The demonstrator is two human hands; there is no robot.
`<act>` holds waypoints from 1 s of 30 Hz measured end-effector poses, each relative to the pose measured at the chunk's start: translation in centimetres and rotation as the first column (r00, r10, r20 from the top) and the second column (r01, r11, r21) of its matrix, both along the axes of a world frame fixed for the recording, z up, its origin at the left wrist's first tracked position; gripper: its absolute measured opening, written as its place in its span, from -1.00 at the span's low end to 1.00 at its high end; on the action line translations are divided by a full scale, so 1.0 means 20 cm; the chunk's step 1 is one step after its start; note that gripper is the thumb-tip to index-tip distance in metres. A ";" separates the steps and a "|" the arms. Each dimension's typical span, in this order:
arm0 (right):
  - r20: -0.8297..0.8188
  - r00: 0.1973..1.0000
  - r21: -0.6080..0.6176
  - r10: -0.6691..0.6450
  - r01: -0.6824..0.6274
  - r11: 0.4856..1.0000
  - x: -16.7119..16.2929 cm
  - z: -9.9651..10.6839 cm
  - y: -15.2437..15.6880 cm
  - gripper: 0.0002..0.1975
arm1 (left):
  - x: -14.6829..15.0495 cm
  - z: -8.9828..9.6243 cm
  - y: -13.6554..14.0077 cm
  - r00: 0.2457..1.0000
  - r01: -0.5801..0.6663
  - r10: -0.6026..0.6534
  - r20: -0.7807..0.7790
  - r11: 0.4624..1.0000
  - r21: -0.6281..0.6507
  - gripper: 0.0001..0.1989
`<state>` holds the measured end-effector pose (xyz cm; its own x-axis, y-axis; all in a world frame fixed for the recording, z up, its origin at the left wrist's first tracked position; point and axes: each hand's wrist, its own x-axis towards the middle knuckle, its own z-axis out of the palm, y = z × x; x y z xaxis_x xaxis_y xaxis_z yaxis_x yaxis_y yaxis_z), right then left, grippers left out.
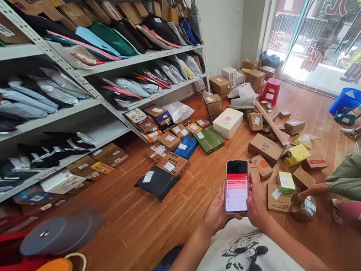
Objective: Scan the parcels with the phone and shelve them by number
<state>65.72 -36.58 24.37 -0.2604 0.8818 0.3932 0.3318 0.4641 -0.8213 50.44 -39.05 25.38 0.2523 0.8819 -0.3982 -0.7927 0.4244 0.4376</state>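
A phone (236, 186) with a lit red and white screen is held upright in front of my chest by both hands. My left hand (215, 213) cups its lower left edge. My right hand (256, 203) grips its right side. Beyond the phone, several cardboard parcels (265, 148) and padded bags lie scattered over the wooden floor (144, 222). A black flat bag (157, 182) lies closest on the left.
White metal shelves (76, 76) packed with parcels and mailer bags run along the left. Another person's hand (313, 189) and green sleeve reach toward a small box (303, 207) on the right. A red stool (270, 91), a blue bucket (347, 100) and glass doors stand at the back.
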 end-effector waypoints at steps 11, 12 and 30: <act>0.253 0.963 0.351 -0.089 -0.006 0.936 0.00 0.04 -0.04 -0.46 | -0.02 0.00 -0.04 0.997 -0.041 0.040 -0.072 0.999 -0.007 -0.39; 0.262 0.960 0.356 -0.093 -0.007 0.934 0.00 0.05 -0.04 -0.46 | -0.02 0.00 -0.04 0.997 -0.044 0.043 -0.069 0.999 -0.011 -0.39; 0.218 0.960 0.361 -0.175 0.087 0.929 0.04 0.05 0.00 -0.45 | 0.00 0.05 -0.04 0.997 -0.057 0.063 0.042 0.990 -0.133 -0.42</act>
<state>66.62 -36.57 25.41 -0.2773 0.7357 0.6180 0.5771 0.6418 -0.5050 50.48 -39.91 26.47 0.2210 0.8369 -0.5007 -0.8366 0.4265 0.3437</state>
